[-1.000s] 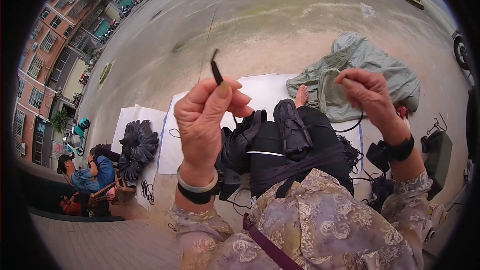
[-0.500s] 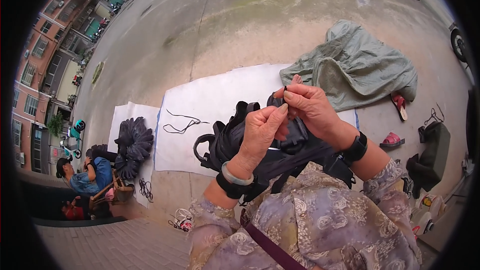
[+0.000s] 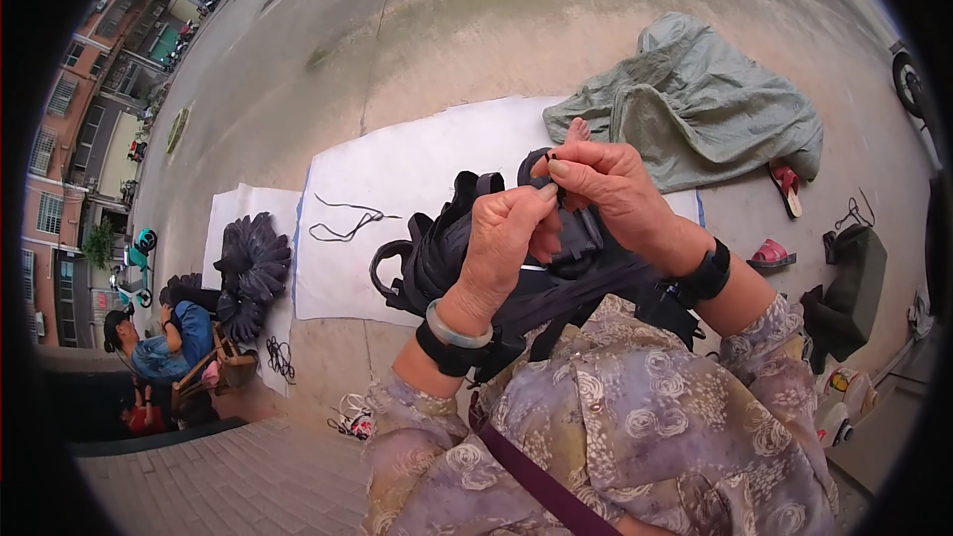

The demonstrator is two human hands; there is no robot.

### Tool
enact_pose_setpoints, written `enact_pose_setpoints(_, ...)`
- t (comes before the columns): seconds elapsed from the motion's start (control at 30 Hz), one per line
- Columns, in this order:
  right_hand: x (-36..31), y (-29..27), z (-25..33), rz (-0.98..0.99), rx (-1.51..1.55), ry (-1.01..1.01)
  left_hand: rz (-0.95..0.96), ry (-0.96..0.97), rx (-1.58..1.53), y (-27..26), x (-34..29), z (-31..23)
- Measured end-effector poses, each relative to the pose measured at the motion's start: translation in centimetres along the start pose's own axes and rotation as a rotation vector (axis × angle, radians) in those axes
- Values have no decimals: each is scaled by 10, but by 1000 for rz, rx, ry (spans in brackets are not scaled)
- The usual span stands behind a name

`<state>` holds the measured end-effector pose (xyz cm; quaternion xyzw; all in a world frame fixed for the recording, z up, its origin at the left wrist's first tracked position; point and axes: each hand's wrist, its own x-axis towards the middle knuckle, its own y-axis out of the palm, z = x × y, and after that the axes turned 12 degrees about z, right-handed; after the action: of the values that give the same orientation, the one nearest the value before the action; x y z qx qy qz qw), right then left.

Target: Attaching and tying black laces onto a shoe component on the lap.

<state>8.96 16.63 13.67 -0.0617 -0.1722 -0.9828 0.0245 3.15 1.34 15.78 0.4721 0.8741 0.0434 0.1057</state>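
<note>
My right hand [image 3: 627, 201] has thumb and forefinger pinched on a small black strip [image 3: 550, 159], whose tip shows above the thumb. Right beside it, my left hand [image 3: 504, 238] is closed with thumb pressed to the fingers; the strip's lower part is hidden there, so what this hand holds does not show. Beneath both hands, a bundle of dark straps [image 3: 427, 256] with loops lies over my lap and onto a white sheet [image 3: 367, 174]. A bare foot [image 3: 578, 129] pokes out just beyond my fingers.
A grey-green cloth [image 3: 685, 109] lies ahead right, with red sandals [image 3: 772, 254] near it. A thin dark cord [image 3: 347, 221] rests on the sheet. At left, a seated person [image 3: 169, 342] is beside a pile of dark strap bundles [image 3: 253, 263]. A dark green box-like object [image 3: 856, 288] stands right.
The whole view has shifted slightly, moving the surroundings up and left. Both hands stay together at the black strip, with little change in their pinch.
</note>
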Motion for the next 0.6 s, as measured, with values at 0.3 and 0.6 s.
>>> enact_pose_setpoints(0.3,-6,1,6,63,-16,42,23,-130,77,-2,-5,-1)
enact_pose_setpoints(0.6,-3,4,9,104,-74,31,45,-170,159,-5,-8,-2)
